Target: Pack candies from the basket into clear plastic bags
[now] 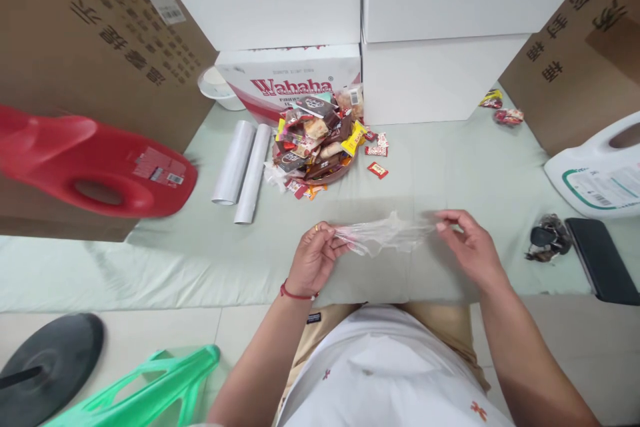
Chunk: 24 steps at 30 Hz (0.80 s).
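A thin, clear, crumpled piece of plastic film (385, 235) is stretched sideways above the table, close to its front edge. Whether it is a bag or a disposable glove I cannot tell. My left hand (317, 255), with a red cord at the wrist and a ring, is closed on the film's left end. At the other end, the thumb and forefinger of my right hand (467, 240) pinch the film's faint tip. Beyond the hands stands a bowl (345, 170) heaped with wrapped candies and snacks (320, 133). Several small red packets (377, 170) lie beside it.
Two white paper rolls (234, 163) lie left of the bowl, near a red jug (125, 167). A white jug (600, 167), keys (550, 237) and a black phone (603, 260) are at the right. Boxes (420, 80) line the back; a green stool (150, 380) stands below left.
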Each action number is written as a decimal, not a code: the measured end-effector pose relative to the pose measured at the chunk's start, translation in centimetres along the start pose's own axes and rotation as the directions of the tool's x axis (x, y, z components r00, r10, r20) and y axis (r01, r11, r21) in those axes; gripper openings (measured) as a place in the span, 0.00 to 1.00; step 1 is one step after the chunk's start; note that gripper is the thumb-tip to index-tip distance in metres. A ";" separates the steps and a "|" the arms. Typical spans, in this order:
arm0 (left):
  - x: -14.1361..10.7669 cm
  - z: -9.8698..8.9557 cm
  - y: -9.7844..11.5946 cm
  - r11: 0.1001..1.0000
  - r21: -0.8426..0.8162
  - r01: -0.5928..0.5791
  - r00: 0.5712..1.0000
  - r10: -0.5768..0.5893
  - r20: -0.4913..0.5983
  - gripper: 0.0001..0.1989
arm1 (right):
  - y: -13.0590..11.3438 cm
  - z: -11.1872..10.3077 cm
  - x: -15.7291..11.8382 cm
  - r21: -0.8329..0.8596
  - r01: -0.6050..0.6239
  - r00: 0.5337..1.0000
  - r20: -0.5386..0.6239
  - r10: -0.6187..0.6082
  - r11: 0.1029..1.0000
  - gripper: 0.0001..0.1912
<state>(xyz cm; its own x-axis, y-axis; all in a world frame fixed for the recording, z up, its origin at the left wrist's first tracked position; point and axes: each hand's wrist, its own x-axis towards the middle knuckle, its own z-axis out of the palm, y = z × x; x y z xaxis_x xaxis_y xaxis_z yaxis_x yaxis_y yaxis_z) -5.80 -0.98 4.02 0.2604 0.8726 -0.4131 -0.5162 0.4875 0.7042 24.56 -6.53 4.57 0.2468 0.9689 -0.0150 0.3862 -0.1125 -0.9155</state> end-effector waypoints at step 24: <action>-1.4 1.5 -2.3 0.967 0.152 0.204 0.976 -0.212 0.040 0.34 | -4.0 7.3 3.8 0.102 0.008 0.985 0.171 -0.025 0.995 0.12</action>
<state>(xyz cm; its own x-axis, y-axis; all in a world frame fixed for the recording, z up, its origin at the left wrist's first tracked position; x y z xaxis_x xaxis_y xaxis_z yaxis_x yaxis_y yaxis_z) -3.80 -3.24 3.83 0.3961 0.7500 -0.5298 -0.3224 0.6538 0.6846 17.45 -0.78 5.19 0.0816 0.9948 -0.0604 0.2950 -0.0820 -0.9520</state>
